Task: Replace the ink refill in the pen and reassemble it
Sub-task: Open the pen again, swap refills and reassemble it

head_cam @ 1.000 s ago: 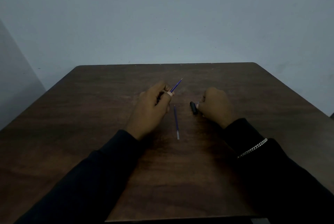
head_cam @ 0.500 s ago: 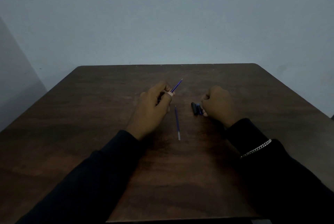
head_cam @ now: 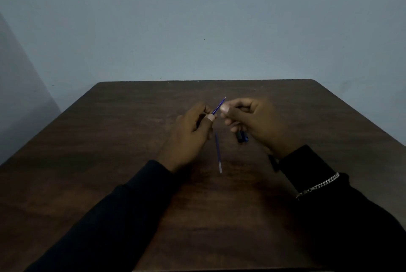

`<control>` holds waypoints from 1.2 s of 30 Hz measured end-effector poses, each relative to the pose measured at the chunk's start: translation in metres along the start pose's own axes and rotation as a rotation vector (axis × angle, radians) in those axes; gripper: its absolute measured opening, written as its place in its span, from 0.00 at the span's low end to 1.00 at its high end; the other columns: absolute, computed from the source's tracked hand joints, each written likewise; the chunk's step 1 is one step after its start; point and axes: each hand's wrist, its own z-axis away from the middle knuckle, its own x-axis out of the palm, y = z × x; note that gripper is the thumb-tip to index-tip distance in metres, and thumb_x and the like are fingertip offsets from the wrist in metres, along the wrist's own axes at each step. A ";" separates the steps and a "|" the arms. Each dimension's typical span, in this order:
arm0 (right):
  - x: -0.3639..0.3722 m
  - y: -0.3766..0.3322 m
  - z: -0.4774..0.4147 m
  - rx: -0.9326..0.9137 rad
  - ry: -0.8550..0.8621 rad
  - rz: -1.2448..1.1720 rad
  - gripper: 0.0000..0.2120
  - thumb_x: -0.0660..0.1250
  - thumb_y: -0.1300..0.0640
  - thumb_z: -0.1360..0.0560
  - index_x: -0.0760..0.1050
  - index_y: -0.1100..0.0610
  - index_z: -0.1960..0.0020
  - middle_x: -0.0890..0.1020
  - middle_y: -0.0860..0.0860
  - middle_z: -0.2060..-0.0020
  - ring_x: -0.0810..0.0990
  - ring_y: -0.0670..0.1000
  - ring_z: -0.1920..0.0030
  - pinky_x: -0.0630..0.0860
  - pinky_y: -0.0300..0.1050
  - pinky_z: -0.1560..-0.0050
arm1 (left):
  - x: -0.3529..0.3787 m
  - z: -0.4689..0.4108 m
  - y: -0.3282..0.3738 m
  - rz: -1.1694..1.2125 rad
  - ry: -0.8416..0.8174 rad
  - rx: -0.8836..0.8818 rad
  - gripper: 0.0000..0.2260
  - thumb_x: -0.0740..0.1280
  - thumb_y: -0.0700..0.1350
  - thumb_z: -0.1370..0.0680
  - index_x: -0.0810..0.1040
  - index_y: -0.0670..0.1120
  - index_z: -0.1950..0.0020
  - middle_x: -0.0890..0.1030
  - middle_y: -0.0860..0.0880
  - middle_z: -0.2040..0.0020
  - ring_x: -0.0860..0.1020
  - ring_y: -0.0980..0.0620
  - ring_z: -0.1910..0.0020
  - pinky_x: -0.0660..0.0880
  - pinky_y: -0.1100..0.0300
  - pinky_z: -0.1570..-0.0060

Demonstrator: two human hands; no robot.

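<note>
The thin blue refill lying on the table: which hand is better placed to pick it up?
The right hand: its fingers look empty, while the left hand holds another blue refill. The thin blue refill lies between them.

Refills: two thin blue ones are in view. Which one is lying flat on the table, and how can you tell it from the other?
The refill between the wrists lies flat, untouched. The other refill is raised in the left hand.

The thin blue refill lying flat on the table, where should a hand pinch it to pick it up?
Pinch the loose refill near its blue middle, coming straight down from above with thumb and one finger on its two long sides. It lies flat on the table, pointing away from the person, with bare wood either side. The left hand is shut on another refill, so the right hand looks the freer one.
</note>
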 end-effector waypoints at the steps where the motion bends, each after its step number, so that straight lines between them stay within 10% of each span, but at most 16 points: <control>1: 0.002 0.001 0.000 -0.002 -0.018 -0.008 0.03 0.75 0.58 0.23 0.85 0.57 0.51 0.87 0.60 0.56 0.85 0.47 0.61 0.82 0.38 0.64 | 0.001 0.000 0.000 -0.011 -0.010 0.012 0.07 0.62 0.46 0.15 0.75 0.48 0.52 0.81 0.48 0.66 0.75 0.61 0.72 0.68 0.69 0.70; 14: 0.001 0.000 -0.006 0.043 0.089 -0.338 0.07 0.67 0.62 0.18 0.78 0.57 0.55 0.89 0.55 0.58 0.87 0.49 0.60 0.80 0.38 0.63 | -0.008 -0.001 0.006 -0.158 -0.033 0.011 0.09 0.64 0.45 0.15 0.81 0.45 0.52 0.80 0.48 0.65 0.79 0.47 0.64 0.76 0.47 0.62; 20: -0.002 -0.009 -0.012 0.076 0.212 -0.419 0.04 0.63 0.62 0.16 0.76 0.60 0.48 0.87 0.55 0.63 0.86 0.50 0.64 0.81 0.38 0.64 | -0.035 -0.013 -0.015 -0.018 0.189 -0.037 0.14 0.61 0.50 0.19 0.84 0.47 0.55 0.78 0.56 0.70 0.76 0.59 0.69 0.74 0.64 0.66; 36: 0.098 0.007 -0.068 0.295 -0.158 0.676 0.02 0.70 0.64 0.21 0.79 0.64 0.50 0.86 0.58 0.62 0.87 0.50 0.67 0.86 0.46 0.63 | -0.056 -0.024 -0.031 0.115 0.373 -0.107 0.15 0.60 0.49 0.20 0.82 0.43 0.56 0.75 0.51 0.72 0.72 0.55 0.72 0.69 0.56 0.66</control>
